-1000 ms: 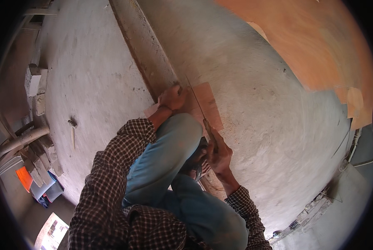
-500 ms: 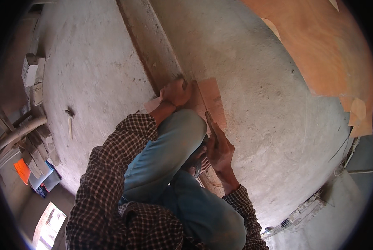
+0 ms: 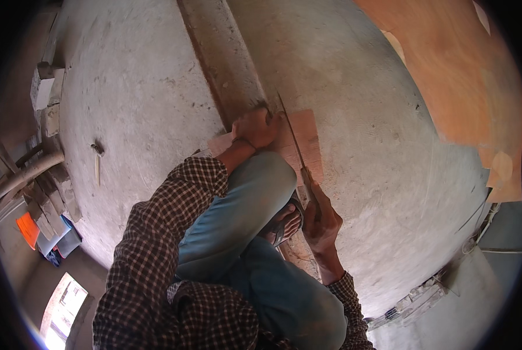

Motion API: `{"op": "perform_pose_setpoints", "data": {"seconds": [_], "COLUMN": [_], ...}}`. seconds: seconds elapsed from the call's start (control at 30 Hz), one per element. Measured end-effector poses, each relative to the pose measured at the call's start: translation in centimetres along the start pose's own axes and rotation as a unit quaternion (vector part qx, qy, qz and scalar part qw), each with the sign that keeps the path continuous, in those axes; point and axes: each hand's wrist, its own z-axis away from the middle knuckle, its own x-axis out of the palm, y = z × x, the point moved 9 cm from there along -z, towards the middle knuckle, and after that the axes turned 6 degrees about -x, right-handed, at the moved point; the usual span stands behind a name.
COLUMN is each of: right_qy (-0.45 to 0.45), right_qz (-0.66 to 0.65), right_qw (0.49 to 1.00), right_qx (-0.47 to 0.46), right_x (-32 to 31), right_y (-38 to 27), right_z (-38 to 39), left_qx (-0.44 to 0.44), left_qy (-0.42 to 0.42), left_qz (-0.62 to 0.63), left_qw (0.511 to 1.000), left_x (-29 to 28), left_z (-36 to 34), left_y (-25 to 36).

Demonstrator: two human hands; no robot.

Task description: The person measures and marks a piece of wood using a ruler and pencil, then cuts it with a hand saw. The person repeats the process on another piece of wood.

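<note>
A thin pinkish plywood piece [image 3: 308, 135] lies across a long timber beam [image 3: 221, 49] on the floor. My left hand [image 3: 255, 128] presses on the piece with its fingers curled, just left of the saw; the fingertips are partly hidden. In my right hand [image 3: 324, 221] is the handle of a handsaw [image 3: 296, 143]. Seen nearly edge-on, its narrow blade crosses the plywood and its tip reaches past the far edge. My bent knee is close below my left hand. A sandalled foot [image 3: 288, 223] rests near the beam, beside my right hand.
A hammer [image 3: 97, 165] lies on the concrete floor at left. Wood blocks and offcuts [image 3: 52, 125] are piled along the left side. A large orange-brown plywood sheet [image 3: 442, 76] covers the far right. Rubble or bricks [image 3: 409, 303] line the lower right wall.
The saw and my right hand have drawn back toward me, lower and slightly right in view. My left hand stays on the plywood. The whole view has shifted a little.
</note>
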Motion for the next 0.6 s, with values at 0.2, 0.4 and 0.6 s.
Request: {"op": "perform_pose_setpoints", "data": {"seconds": [0.2, 0.4, 0.6], "right_qy": [-0.044, -0.046, -0.039], "right_qz": [0.023, 0.025, 0.015], "right_qw": [0.997, 0.997, 0.999], "right_qx": [0.065, 0.06, 0.033], "right_x": [2.5, 3.2, -0.2], "right_y": [2.2, 2.8, 0.7], "right_z": [-2.9, -3.0, 1.5], "left_qx": [0.036, 0.074, 0.063], "left_qy": [-0.037, -0.041, -0.043], "left_qz": [-0.025, -0.007, 0.001], "left_qw": [0.998, 0.996, 0.997], "left_x": [1.2, 1.5, 0.7], "left_z": [0.0, 0.1, 0.2], "left_y": [0.8, -0.1, -0.4]}}
